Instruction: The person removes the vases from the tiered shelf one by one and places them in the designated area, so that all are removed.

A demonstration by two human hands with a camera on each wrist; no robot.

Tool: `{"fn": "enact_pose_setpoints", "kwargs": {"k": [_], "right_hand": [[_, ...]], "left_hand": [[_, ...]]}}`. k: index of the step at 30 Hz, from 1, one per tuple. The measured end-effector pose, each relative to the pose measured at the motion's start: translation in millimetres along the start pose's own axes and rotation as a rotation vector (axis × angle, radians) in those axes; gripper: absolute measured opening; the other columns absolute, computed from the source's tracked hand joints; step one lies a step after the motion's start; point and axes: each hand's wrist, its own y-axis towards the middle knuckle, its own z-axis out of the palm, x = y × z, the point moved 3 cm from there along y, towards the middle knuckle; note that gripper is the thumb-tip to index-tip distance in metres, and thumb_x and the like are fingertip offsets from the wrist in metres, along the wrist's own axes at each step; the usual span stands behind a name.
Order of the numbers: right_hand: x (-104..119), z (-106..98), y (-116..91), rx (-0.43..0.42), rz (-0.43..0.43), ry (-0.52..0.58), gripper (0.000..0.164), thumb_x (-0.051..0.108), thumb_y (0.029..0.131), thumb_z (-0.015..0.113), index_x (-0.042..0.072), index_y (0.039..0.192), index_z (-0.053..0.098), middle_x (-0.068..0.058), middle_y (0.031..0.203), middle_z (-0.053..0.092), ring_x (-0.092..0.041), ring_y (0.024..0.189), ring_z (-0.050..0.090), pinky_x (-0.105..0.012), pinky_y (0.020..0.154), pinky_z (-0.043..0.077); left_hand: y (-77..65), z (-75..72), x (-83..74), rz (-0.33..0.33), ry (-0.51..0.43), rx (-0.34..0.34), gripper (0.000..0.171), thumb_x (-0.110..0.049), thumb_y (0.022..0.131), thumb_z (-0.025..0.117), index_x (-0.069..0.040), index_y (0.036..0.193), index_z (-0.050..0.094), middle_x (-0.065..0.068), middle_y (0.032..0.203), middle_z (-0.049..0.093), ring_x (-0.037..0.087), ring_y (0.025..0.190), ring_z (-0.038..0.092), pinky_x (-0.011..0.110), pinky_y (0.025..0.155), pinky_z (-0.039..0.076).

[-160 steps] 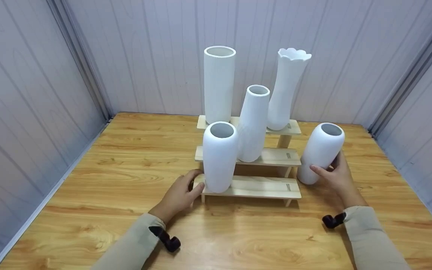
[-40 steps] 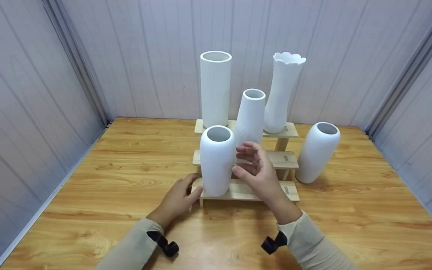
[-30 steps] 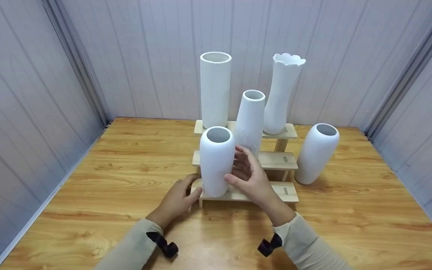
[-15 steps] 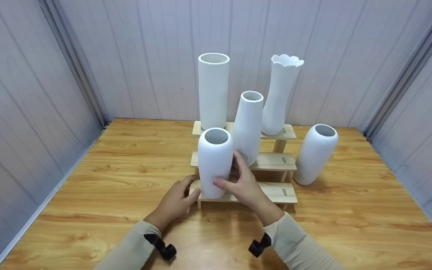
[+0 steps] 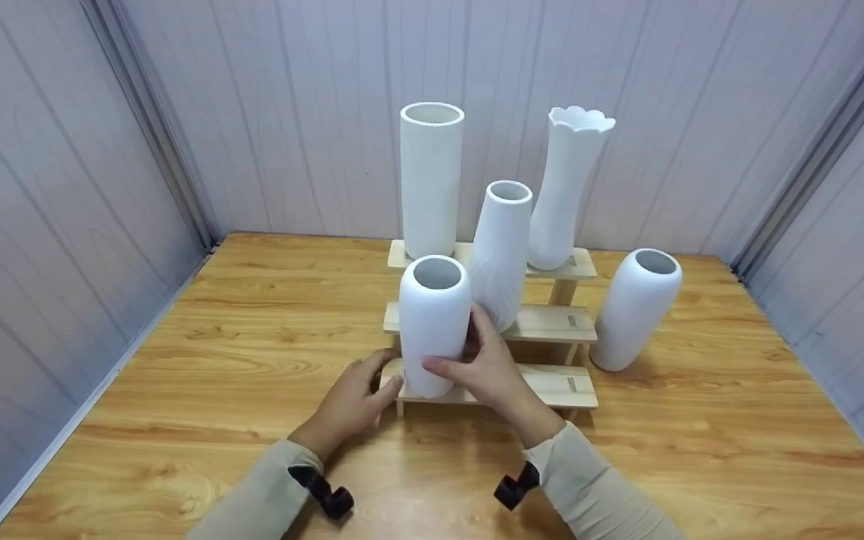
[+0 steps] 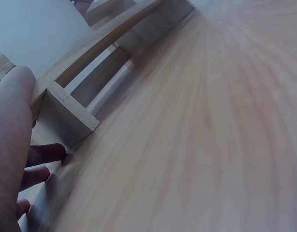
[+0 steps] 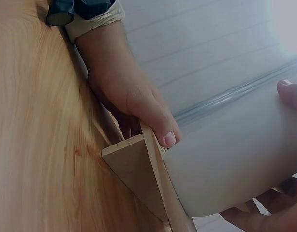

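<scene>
A white, smooth vase [image 5: 433, 322] stands upright at the left of the lowest step of a wooden three-step display stand [image 5: 548, 384]. My right hand [image 5: 493, 379] grips its lower right side, the thumb across the front and the fingers behind, partly hidden. With my left hand [image 5: 353, 397] I hold the left end of that step. In the right wrist view, the left thumb [image 7: 168, 139] lies on top of the board beside the vase's base. The left wrist view shows the left fingers [image 6: 47, 154] down by the stand's leg [image 6: 66, 113].
A tapered white vase [image 5: 503, 255] stands on the middle step. On the top step are a ribbed cylinder vase [image 5: 430, 187] and a scalloped-rim vase [image 5: 563, 187]. Another smooth white vase [image 5: 636, 311] stands on the wooden table [image 5: 252, 315], right of the stand. Panelled walls rise behind and on both sides.
My right hand has let go of the vase on the table at right, moved left across the stand and taken hold of the front vase. My left hand stays at the step's end.
</scene>
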Motion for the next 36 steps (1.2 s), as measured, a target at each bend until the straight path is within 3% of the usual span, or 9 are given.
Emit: {"fn": "enact_pose_setpoints", "kwargs": {"k": [9,13,20,23,30,36], "right_hand": [[0,-5,-9,0.000,-0.057,-0.057,0.091,0.022,0.075,0.092,0.017,0.150,0.040,-0.012,0.137,0.057,-0.030,0.120,0.060,-0.049,0.099,0.049],[0,-10,-13,0.000,-0.075,-0.072,0.091,0.019,0.075,0.092,0.018,0.151,0.041,-0.012,0.135,0.058,-0.029,0.117,0.062,-0.049,0.096,0.051],[1,-19,-19,0.000,-0.075,-0.081,0.092,0.019,0.075,0.091,0.022,0.152,0.040,-0.009,0.136,0.059,-0.029,0.119,0.062,-0.050,0.097,0.050],[1,-23,-22,-0.005,-0.064,-0.086,0.091,0.018,0.076,0.091,0.024,0.151,0.041,-0.007,0.136,0.059,-0.028,0.120,0.062,-0.050,0.097,0.051],[2,-35,-29,-0.018,-0.058,-0.102,0.088,0.014,0.075,0.091,0.022,0.148,0.042,-0.008,0.133,0.062,-0.028,0.114,0.065,-0.048,0.093,0.053],[3,-44,-33,-0.018,-0.058,-0.132,0.087,0.012,0.074,0.091,0.019,0.146,0.043,-0.006,0.131,0.062,-0.025,0.113,0.066,-0.046,0.093,0.053]], "left_hand": [[-2.9,0.2,1.2,0.025,-0.012,0.006,0.039,-0.035,0.102,0.058,-0.018,0.136,0.057,-0.005,0.075,0.050,0.016,0.074,0.050,0.038,0.070,0.043],[-3.7,0.4,2.2,0.027,-0.017,0.009,0.040,-0.037,0.102,0.057,-0.016,0.136,0.058,-0.004,0.078,0.053,0.017,0.078,0.051,0.039,0.074,0.043],[-3.7,-1.6,1.6,-0.001,-0.013,0.009,0.045,-0.044,0.103,0.055,-0.017,0.138,0.056,0.000,0.108,0.063,0.020,0.097,0.055,0.049,0.089,0.046],[-3.4,-1.8,0.8,0.000,-0.008,0.013,0.045,-0.044,0.103,0.054,-0.018,0.140,0.055,0.002,0.112,0.065,0.022,0.101,0.057,0.051,0.093,0.046],[-2.9,-0.1,0.3,0.020,-0.012,0.016,0.046,-0.042,0.103,0.054,-0.016,0.141,0.054,0.001,0.094,0.061,0.020,0.090,0.054,0.046,0.084,0.045],[-2.2,-0.1,0.6,0.023,-0.009,0.011,0.045,-0.041,0.103,0.055,-0.015,0.140,0.055,-0.002,0.088,0.056,0.020,0.091,0.052,0.044,0.083,0.043]]}}
